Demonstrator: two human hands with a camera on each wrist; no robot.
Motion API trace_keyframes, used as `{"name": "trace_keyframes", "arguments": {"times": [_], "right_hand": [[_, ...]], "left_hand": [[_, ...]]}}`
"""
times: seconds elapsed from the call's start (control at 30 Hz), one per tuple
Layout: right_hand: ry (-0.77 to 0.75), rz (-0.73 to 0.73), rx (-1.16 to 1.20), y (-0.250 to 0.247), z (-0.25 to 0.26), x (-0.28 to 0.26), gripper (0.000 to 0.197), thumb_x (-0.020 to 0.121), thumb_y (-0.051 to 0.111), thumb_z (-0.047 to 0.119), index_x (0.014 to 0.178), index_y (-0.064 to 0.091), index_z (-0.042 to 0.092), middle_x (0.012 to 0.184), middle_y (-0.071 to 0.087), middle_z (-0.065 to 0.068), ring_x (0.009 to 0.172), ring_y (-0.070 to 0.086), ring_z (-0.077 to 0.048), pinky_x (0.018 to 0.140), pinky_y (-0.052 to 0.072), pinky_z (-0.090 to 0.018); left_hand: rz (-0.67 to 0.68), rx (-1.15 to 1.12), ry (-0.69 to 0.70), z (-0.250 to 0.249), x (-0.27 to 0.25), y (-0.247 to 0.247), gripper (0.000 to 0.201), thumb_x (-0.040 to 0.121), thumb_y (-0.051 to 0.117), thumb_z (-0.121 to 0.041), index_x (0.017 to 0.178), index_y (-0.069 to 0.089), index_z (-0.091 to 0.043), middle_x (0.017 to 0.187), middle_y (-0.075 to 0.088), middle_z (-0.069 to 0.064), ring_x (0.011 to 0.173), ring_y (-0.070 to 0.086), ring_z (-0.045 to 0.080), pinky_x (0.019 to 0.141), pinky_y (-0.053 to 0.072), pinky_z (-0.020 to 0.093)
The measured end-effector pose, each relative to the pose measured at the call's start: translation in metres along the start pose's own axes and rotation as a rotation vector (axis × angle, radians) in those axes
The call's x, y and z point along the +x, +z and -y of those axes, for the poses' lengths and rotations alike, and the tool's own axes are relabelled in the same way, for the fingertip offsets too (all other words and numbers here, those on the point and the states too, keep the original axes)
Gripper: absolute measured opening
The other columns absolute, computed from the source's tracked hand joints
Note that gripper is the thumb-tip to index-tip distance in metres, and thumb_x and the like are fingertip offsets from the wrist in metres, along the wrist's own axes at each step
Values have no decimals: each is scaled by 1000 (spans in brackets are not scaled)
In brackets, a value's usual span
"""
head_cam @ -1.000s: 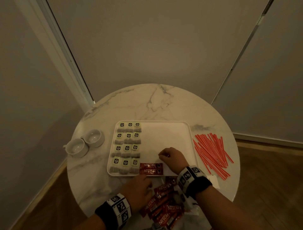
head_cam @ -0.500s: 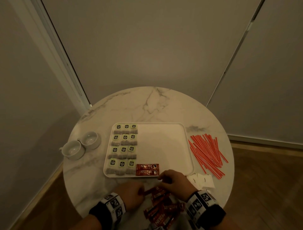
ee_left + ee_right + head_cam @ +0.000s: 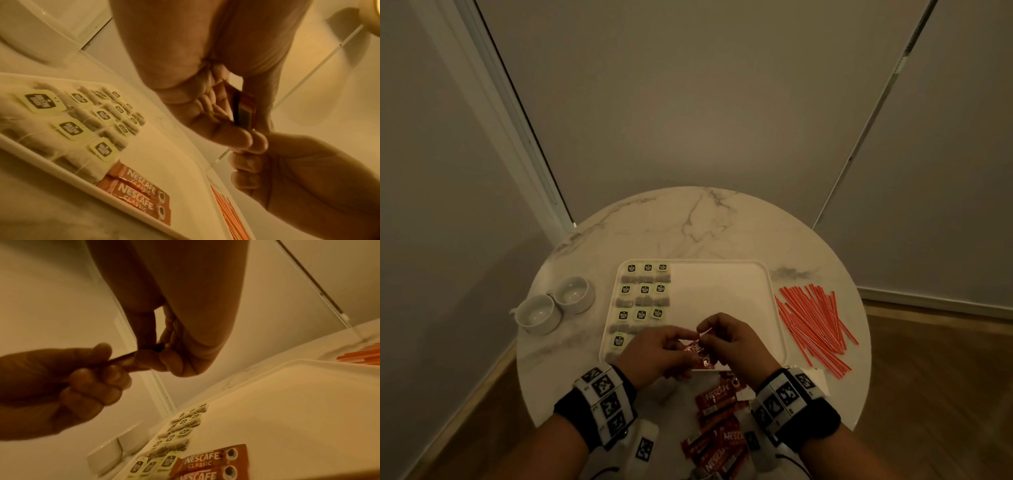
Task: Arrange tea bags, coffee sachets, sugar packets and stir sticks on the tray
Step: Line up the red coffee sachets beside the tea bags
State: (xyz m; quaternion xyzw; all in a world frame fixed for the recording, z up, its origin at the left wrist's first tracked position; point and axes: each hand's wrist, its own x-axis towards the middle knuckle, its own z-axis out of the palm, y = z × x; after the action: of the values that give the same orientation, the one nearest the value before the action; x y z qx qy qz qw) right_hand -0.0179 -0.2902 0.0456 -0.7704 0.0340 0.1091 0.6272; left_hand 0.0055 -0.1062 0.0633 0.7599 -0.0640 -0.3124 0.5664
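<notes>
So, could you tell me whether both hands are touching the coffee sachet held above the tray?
Touching. In the left wrist view, the left hand and right hand both pinch the coffee sachet between their fingertips.

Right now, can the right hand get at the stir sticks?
Probably not freely: the right hand and left hand both pinch a coffee sachet. The stir sticks lie uncovered beside the tray.

The hands (image 3: 698, 346) hide the tray's (image 3: 774, 308) near edge and 2 coffee sachets (image 3: 141, 196) there.
</notes>
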Motion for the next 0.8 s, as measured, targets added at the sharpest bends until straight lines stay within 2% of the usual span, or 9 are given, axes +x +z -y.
{"name": "trace_keyframes", "arguments": {"times": [0.13, 0.2, 0.27, 0.33, 0.4, 0.53, 0.6, 0.7, 0.8], "right_hand": [[19, -47, 9, 2, -1, 4, 16, 91, 56, 5, 93, 68, 14, 66, 63, 2, 52, 52, -7, 54, 43, -22], [45, -72, 0, 2, -2, 6, 16, 92, 55, 6, 91, 69, 12, 64, 61, 2, 48, 49, -6, 53, 42, -24], [83, -63, 25, 1, -2, 7, 9, 91, 60, 12, 93, 69, 11, 66, 63, 1, 48, 52, -5, 52, 43, -24], [112, -4, 73, -1, -1, 7, 12, 87, 68, 18, 96, 68, 9, 69, 66, -1, 54, 57, -10, 54, 46, -25], [117, 42, 79, -4, -2, 8, 15, 85, 70, 16, 97, 66, 8, 72, 68, -3, 59, 60, -13, 56, 48, -25], [139, -18, 110, -10, -5, 15, 4, 86, 64, 3, 89, 64, 6, 73, 65, -10, 56, 60, -14, 53, 47, -24], [161, -35, 120, -13, -7, 18, 8, 87, 61, -1, 86, 63, 6, 72, 63, -12, 54, 59, -18, 51, 47, -25], [211, -40, 103, -13, -9, 22, 11, 90, 55, -1, 87, 62, 7, 74, 63, -15, 55, 60, -22, 49, 49, -26], [248, -69, 83, -11, -9, 27, 13, 92, 53, 0, 87, 62, 7, 74, 62, -14, 52, 58, -20, 48, 48, -26]], "left_hand": [[-63, -124, 11, 1, 3, 6, 18, 84, 67, -1, 102, 66, -2, 74, 73, 12, 61, 69, 21, 56, 57, 28], [-69, -157, 1, 2, 5, 7, 15, 85, 65, -2, 99, 66, 2, 74, 72, 12, 59, 68, 21, 54, 57, 28], [-89, -173, -7, 3, 6, 6, 14, 85, 66, -2, 98, 66, 2, 73, 72, 11, 58, 67, 20, 52, 55, 26], [-117, -149, -11, 4, 7, 4, 13, 84, 67, -3, 96, 67, -1, 76, 73, 11, 59, 67, 19, 52, 54, 25], [-125, -127, -20, 6, 9, 2, 12, 83, 69, -5, 94, 68, -2, 75, 73, 10, 58, 66, 18, 51, 53, 25], [-158, -176, -76, 9, 13, -5, 7, 82, 69, -4, 89, 69, -2, 66, 70, 6, 52, 63, 11, 47, 50, 20], [-176, -238, -98, 11, 16, -8, 6, 83, 66, 0, 88, 68, 0, 64, 69, 7, 51, 63, 12, 46, 50, 20], [-196, -249, -95, 14, 20, -10, 6, 84, 64, 3, 86, 69, 0, 65, 69, 9, 50, 62, 13, 47, 50, 21], [-213, -210, -64, 14, 23, -9, 8, 85, 63, 3, 86, 69, -2, 65, 68, 9, 50, 62, 12, 47, 51, 20]]}}
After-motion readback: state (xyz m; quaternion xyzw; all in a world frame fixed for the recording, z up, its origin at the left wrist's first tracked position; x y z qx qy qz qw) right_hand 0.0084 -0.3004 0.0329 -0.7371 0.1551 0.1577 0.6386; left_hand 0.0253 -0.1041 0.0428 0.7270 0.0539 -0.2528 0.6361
